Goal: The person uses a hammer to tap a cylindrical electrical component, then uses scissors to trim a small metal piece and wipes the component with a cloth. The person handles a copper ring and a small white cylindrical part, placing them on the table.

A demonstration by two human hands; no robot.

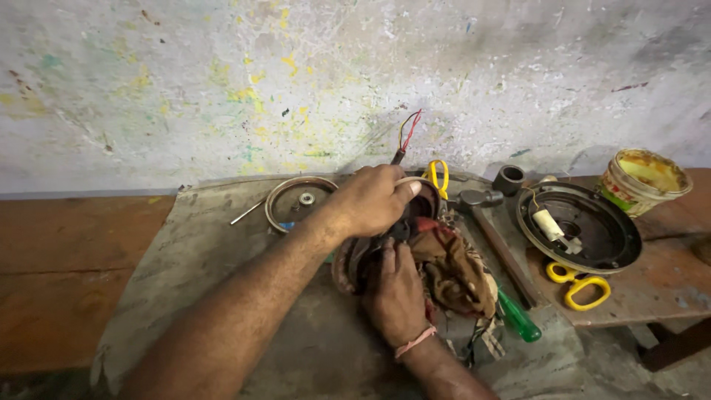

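While the round motor part is steadied from above by the clenched left hand, its near side is grasped by the right hand. A brown rag is kept just beside this part.

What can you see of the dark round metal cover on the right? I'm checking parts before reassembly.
The dark round metal cover lies flat on the wooden board, hollow side up, looking greasy and worn. Inside it rests a small white cylinder with a yellow wire. Yellow-handled scissors lie against its near rim. A yellow-stained tub stands apart behind it. Neither hand touches it.
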